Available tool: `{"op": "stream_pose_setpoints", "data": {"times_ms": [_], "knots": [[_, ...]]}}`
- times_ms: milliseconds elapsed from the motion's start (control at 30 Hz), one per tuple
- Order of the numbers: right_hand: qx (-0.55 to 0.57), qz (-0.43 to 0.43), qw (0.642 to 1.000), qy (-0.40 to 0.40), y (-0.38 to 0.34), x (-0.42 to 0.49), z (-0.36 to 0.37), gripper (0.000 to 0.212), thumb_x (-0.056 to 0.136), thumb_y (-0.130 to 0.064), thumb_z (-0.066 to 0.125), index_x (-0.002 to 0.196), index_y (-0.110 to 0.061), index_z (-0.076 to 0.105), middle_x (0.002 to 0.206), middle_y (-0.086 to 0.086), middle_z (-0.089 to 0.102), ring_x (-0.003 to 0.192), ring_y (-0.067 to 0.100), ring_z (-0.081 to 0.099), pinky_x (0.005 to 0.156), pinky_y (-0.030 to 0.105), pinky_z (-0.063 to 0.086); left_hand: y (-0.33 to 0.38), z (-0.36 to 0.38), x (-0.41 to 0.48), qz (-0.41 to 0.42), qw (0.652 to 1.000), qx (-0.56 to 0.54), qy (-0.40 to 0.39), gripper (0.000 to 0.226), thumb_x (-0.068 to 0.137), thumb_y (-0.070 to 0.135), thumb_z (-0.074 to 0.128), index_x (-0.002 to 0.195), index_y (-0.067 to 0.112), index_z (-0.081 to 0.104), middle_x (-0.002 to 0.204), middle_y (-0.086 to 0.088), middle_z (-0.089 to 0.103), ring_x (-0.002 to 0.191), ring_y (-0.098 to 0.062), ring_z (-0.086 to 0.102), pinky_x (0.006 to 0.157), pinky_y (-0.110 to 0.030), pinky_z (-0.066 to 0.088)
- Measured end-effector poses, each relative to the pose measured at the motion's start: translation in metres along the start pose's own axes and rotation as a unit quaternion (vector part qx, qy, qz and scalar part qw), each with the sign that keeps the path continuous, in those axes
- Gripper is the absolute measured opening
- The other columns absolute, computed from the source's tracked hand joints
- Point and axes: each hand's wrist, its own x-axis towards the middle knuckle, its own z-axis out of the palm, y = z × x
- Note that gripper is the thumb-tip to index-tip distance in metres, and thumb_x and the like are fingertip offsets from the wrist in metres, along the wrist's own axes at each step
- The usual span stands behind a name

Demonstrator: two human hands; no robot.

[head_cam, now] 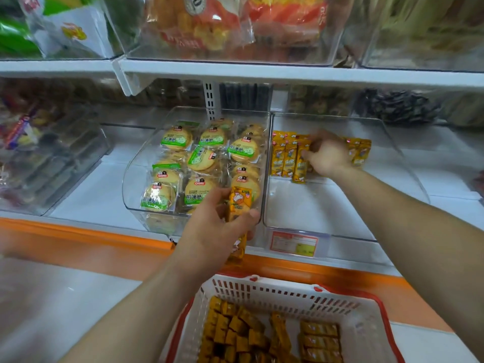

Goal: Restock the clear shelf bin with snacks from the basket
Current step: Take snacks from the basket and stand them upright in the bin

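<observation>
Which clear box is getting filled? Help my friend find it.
Find the orange-edged shelf above the basket. The right hand reaches into the clear bin. Only slim yellow packets line its back; its left neighbour is packed with round biscuits.

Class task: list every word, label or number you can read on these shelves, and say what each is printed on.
"煎薄脆", as best it reads: green labels on round biscuit packets, left clear bin.
Red logo on them: too small.
Yellow snack packets, right clear bin: blurred.
Yellow packet in left hand: blurred.
Price tag: blurred.
Upper-shelf bags: blurred.
</observation>
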Motion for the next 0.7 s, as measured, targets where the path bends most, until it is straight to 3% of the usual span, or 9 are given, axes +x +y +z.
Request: {"op": "stream_pose_setpoints", "data": {"times_ms": [133, 300, 433, 533, 700], "knots": [[0.006, 0.016, 1.000, 0.011, 0.005, -0.007, 0.004, 0.033, 0.085, -0.023, 0.076, 0.111, -0.009, 0.063, 0.090, 0.007, 0.070, 0.091, 0.028, 0.064, 0.071, 0.026, 0.039, -0.002, -0.004, -0.001, 0.003, 1.000, 0.006, -0.005, 0.027, 0.091, 0.032, 0.074, 0.113, 0.036, 0.059, 0.093, 0.011, 0.078, 0.084, -0.012, 0.077, 0.076, -0.037, 0.065], [-0.043, 0.040, 0.996, -0.059, 0.012, -0.017, 0.006, 0.038, 0.071, -0.018, 0.086, 0.098, -0.018, 0.059, 0.085, 0.002, 0.066, 0.079, 0.022, 0.059, 0.057, 0.024, 0.034, -0.001, -0.005, -0.001, 0.004, 1.000, 0.005, -0.006, 0.031, 0.090, 0.034, 0.075, 0.116, 0.035, 0.059, 0.094, 0.012, 0.078, 0.086, -0.011, 0.077, 0.079, -0.041, 0.065], [-0.077, 0.034, 0.994, -0.067, 0.009, -0.018, 0.008, 0.035, 0.074, -0.023, 0.087, 0.091, -0.018, 0.058, 0.090, 0.007, 0.069, 0.086, 0.029, 0.064, 0.066, 0.030, 0.040, 0.000, -0.003, 0.000, 0.008, 1.000, 0.015, -0.004, 0.028, 0.090, 0.035, 0.075, 0.113, 0.038, 0.058, 0.092, 0.011, 0.077, 0.085, -0.013, 0.077, 0.077, -0.043, 0.065], [-0.118, 0.023, 0.991, -0.056, 0.004, -0.017, 0.009, 0.038, 0.077, -0.025, 0.085, 0.106, -0.016, 0.061, 0.105, 0.013, 0.070, 0.099, 0.035, 0.065, 0.076, 0.036, 0.050, 0.000, -0.002, 0.000, 0.005, 1.000, 0.016, -0.006, 0.029, 0.091, 0.035, 0.074, 0.116, 0.036, 0.058, 0.091, 0.011, 0.077, 0.082, -0.012, 0.077, 0.076, -0.043, 0.066], [-0.126, 0.023, 0.990, -0.064, 0.003, -0.016, 0.011, 0.044, 0.079, -0.025, 0.083, 0.115, -0.014, 0.061, 0.113, 0.014, 0.069, 0.105, 0.037, 0.064, 0.087, 0.042, 0.054, 0.000, 0.000, 0.000, 0.002, 1.000, 0.013, 0.001, 0.029, 0.087, 0.038, 0.077, 0.109, 0.042, 0.058, 0.100, 0.007, 0.077, 0.084, -0.011, 0.077, 0.077, -0.044, 0.066]]}}
